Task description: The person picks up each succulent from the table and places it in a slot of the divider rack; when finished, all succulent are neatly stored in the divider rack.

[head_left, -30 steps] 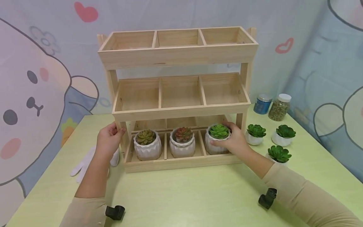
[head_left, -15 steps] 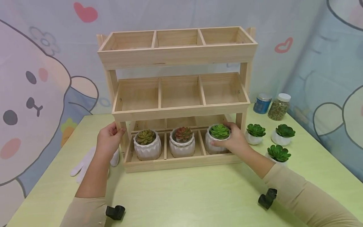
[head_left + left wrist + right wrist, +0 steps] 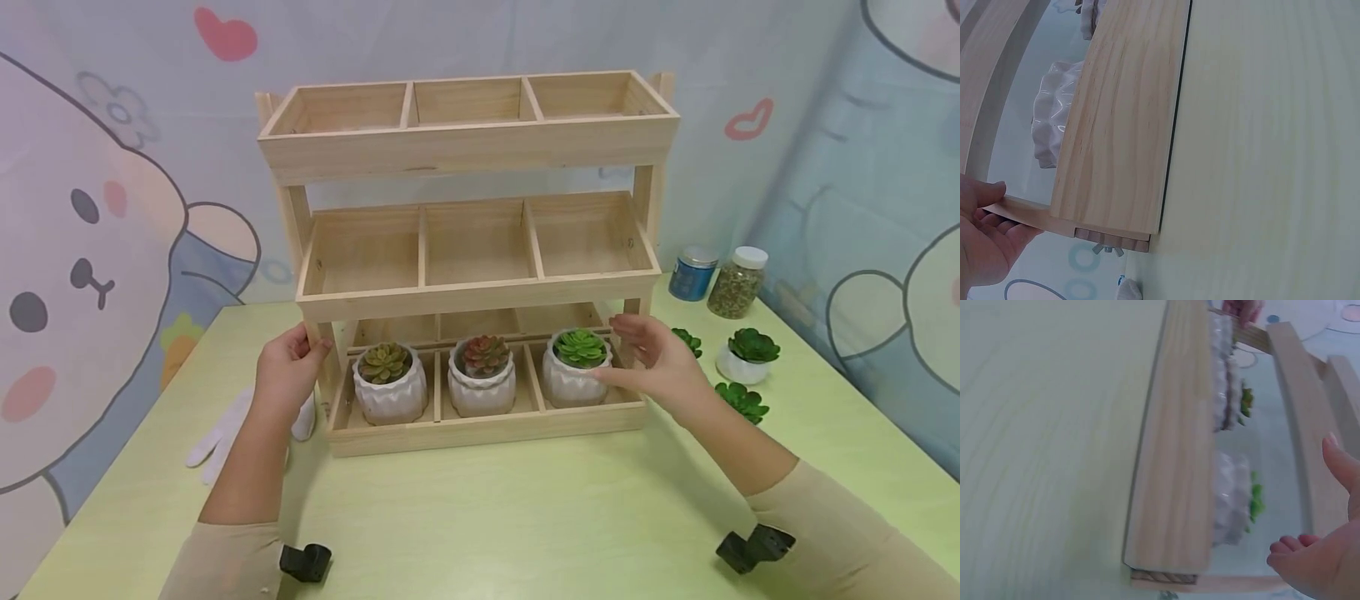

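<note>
Where the counter (image 3: 465, 521) stretches left of the wooden rack (image 3: 465, 156), a white glove-like piece (image 3: 225, 429) lies flat, partly hidden by the left forearm. Next, left hand (image 3: 288, 367): grip clamped on the rack's left upright (image 3: 324, 354), thumb on one side, fingers curled on the other. Metal wing nut (image 3: 1108, 249) at the rack's lower left end, seen from the left wrist.

Rack's lowest tier, one potted plant per compartment, all upright. Left compartment: olive succulent (image 3: 386, 362) in a white scalloped pot (image 3: 391, 398). Middle compartment: reddish succulent (image 3: 486, 355), similar white pot. Right compartment: bright green succulent (image 3: 581, 347), white pot again.

Right hand (image 3: 663, 367) at the rack's right end, beside that last pot. Grip apart: thumb and fingers spread, nothing held. Thumb tip overlaps the pot's edge in the head view; cannot tell whether it touches.

Right of the rack, on the counter: dark green succulent (image 3: 687, 341), mostly behind the right hand; blue jar (image 3: 692, 275) with a silvery lid, any print too small to read; clear jar (image 3: 735, 287) of brownish bits, white cap; then two more green plants, the nearer one (image 3: 742, 402) partly covered by the forearm, the farther one (image 3: 750, 354) in a small white pot.
</note>
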A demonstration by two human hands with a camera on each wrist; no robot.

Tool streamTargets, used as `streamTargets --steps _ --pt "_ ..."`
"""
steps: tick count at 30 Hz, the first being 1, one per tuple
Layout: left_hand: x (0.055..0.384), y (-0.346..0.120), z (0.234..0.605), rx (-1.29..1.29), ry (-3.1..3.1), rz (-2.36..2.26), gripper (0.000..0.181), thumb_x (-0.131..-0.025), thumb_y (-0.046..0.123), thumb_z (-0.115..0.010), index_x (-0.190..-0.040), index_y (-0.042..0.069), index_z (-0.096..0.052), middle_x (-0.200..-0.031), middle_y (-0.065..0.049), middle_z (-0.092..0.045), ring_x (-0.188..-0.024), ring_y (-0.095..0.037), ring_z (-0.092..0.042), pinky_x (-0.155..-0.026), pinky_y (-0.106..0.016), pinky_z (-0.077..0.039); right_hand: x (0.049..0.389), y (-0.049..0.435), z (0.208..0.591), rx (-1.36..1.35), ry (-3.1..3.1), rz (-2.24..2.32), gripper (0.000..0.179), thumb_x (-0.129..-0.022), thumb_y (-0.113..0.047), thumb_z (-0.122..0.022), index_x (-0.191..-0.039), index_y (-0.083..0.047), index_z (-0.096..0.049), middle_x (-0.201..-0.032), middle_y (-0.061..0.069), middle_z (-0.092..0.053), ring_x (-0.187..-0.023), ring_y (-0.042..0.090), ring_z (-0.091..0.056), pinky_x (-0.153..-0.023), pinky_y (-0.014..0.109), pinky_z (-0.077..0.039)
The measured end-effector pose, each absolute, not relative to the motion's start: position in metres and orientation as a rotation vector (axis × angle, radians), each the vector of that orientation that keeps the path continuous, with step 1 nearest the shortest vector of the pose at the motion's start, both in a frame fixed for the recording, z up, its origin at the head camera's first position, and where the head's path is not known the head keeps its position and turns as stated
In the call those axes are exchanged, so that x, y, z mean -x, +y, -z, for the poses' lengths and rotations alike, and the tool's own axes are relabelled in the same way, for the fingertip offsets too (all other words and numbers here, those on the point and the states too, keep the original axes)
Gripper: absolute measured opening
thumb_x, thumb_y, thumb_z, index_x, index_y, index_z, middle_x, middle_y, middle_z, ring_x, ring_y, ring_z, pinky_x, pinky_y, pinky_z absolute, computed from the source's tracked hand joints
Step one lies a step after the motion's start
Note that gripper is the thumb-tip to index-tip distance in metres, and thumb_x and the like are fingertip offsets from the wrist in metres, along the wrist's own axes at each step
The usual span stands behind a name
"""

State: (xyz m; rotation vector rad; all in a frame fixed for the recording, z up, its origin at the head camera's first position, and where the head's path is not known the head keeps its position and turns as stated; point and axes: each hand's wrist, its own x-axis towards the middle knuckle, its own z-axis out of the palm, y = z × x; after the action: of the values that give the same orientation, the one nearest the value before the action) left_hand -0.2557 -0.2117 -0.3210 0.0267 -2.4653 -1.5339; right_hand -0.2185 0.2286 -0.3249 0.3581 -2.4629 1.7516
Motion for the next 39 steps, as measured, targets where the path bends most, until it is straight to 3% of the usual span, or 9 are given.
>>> streamTargets --steps 8,15,25,39 --pt "0.254 -0.210 0.320 -0.041 -2.458 1.536 0.041 -0.097 0.012 -0.052 -0.134 -0.005 -0.047 -0.122 -0.024 -0.056 -0.114 -0.032 -0.054 -0.094 -0.043 -0.045 0.191 0.269 0.312 -0.643 -2.347 -1.721 0.066 -0.078 0.005 -0.072 -0.135 0.002 -0.041 -0.135 0.008 -0.048 -0.125 0.013 -0.043 -0.097 0.013 -0.037" --pt "0.257 -0.210 0.321 -0.044 -2.461 1.545 0.041 -0.097 0.012 -0.051 -0.135 -0.005 -0.046 -0.123 -0.024 -0.056 -0.115 -0.033 -0.053 -0.095 -0.044 -0.044 0.182 0.311 0.316 -0.647 -2.408 -1.522 0.065 -0.074 0.011 -0.072 -0.132 0.002 -0.044 -0.128 -0.001 -0.053 -0.120 0.006 -0.046 -0.096 0.012 -0.036" --pt "0.256 -0.210 0.322 -0.039 -2.455 1.554 0.042 -0.097 0.013 -0.050 -0.136 -0.004 -0.045 -0.125 -0.024 -0.054 -0.116 -0.033 -0.052 -0.095 -0.044 -0.043 0.180 0.368 0.341 -0.571 -2.518 -1.293 0.065 -0.071 0.006 -0.077 -0.129 0.001 -0.048 -0.127 -0.005 -0.053 -0.118 0.001 -0.044 -0.094 0.008 -0.033" --pt "0.256 -0.211 0.323 -0.026 -2.445 1.545 0.041 -0.097 0.012 -0.051 -0.134 -0.005 -0.046 -0.124 -0.024 -0.055 -0.115 -0.033 -0.052 -0.095 -0.044 -0.044 0.184 0.393 0.374 -0.581 -2.646 -1.379 0.068 -0.074 0.002 -0.077 -0.129 0.010 -0.039 -0.125 -0.008 -0.049 -0.112 -0.008 -0.044 -0.089 0.005 -0.035"
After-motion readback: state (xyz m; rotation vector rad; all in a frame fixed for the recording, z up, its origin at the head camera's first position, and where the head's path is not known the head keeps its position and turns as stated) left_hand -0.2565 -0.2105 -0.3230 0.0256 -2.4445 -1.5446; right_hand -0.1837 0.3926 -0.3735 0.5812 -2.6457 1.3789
